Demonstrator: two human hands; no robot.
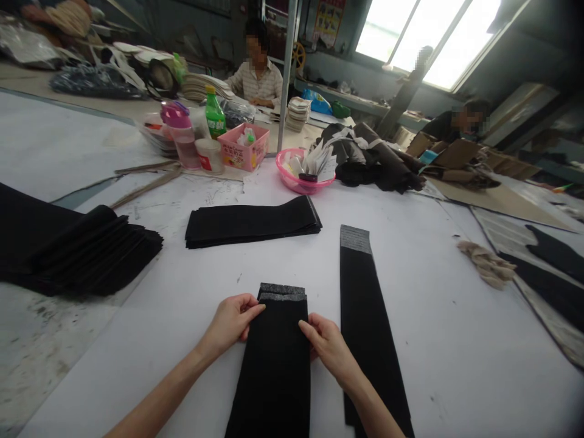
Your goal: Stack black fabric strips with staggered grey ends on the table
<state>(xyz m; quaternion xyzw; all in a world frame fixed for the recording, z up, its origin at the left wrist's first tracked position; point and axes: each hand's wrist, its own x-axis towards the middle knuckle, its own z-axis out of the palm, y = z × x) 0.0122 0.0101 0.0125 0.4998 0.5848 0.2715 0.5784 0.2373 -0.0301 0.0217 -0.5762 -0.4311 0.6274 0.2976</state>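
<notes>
Both hands pinch the long edges of a black fabric strip (278,359) that runs toward me on the white table. My left hand (237,316) grips its left edge near the far end, thumb on top. On the right edge, a little closer to me, my right hand (326,340) holds it the same way, its lower fingers hidden underneath. Grey bands show in steps at the far end, so more than one layer lies there. To the right is a stack of black strips (369,310) with stepped grey ends. Beyond my hands lies another black stack (250,222).
A large pile of black pieces (91,249) lies at left. Farther back stand a pink basin (305,182), a pink box (246,149), a green bottle (214,115) and a metal pole (287,79). A crumpled beige cloth (486,264) is at right. Several people are in the background.
</notes>
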